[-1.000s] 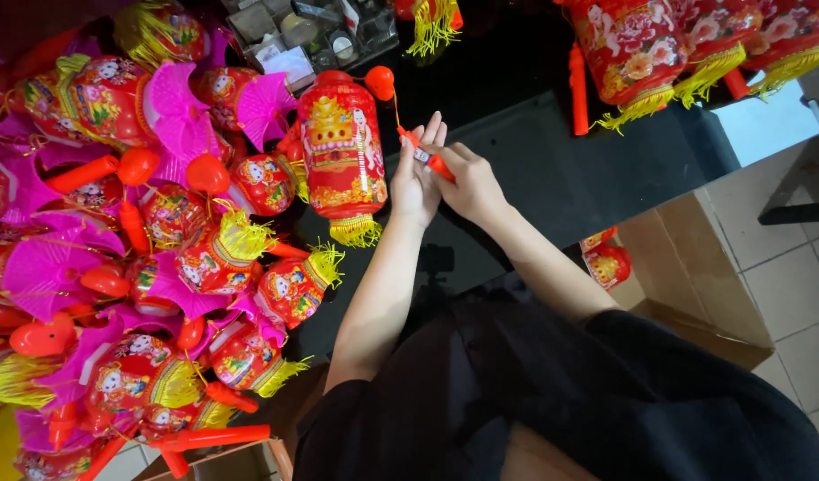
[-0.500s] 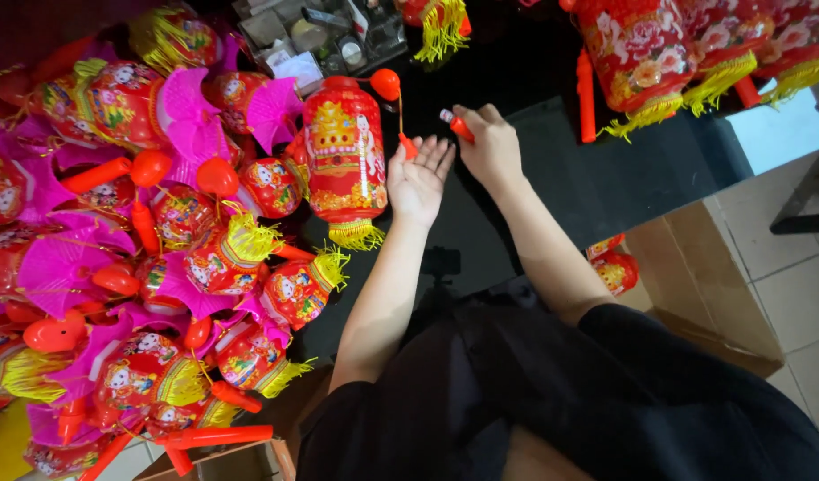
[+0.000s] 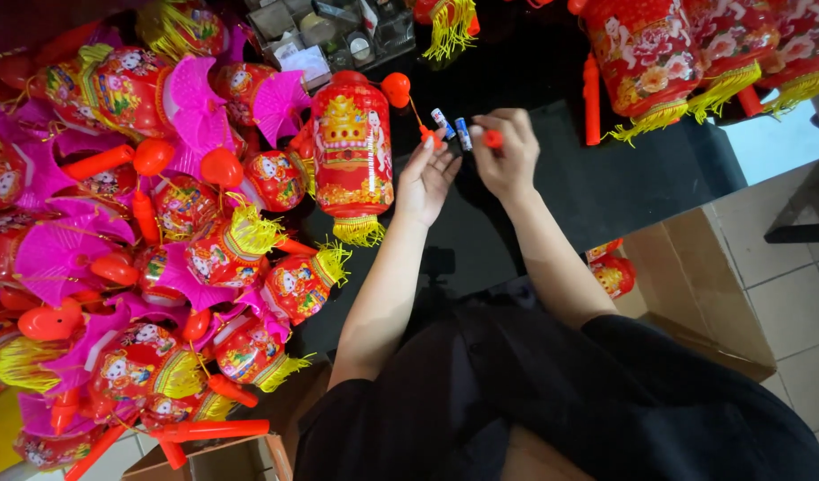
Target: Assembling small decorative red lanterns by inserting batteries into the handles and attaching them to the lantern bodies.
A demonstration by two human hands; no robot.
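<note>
A red and gold paper lantern [image 3: 352, 151] with a yellow tassel hangs beside my left hand [image 3: 425, 178]. That hand pinches a small red piece on the lantern's thin wire. My right hand [image 3: 506, 156] pinches a small red cap at its fingertips. Two small blue and white batteries [image 3: 453, 127] lie on the dark table [image 3: 606, 187] between the two hands, close to my right thumb.
A heap of red lanterns with pink fans and orange handles [image 3: 142, 258] fills the left side. More red lanterns with yellow tassels [image 3: 659, 62] hang at the top right. A tray of small parts [image 3: 325, 36] sits behind. A cardboard box [image 3: 686, 285] stands on the tiled floor at right.
My hands were together at the lantern's wire and have moved apart. The right hand has pulled a small red cap away, and the two batteries have come into view between the hands.
</note>
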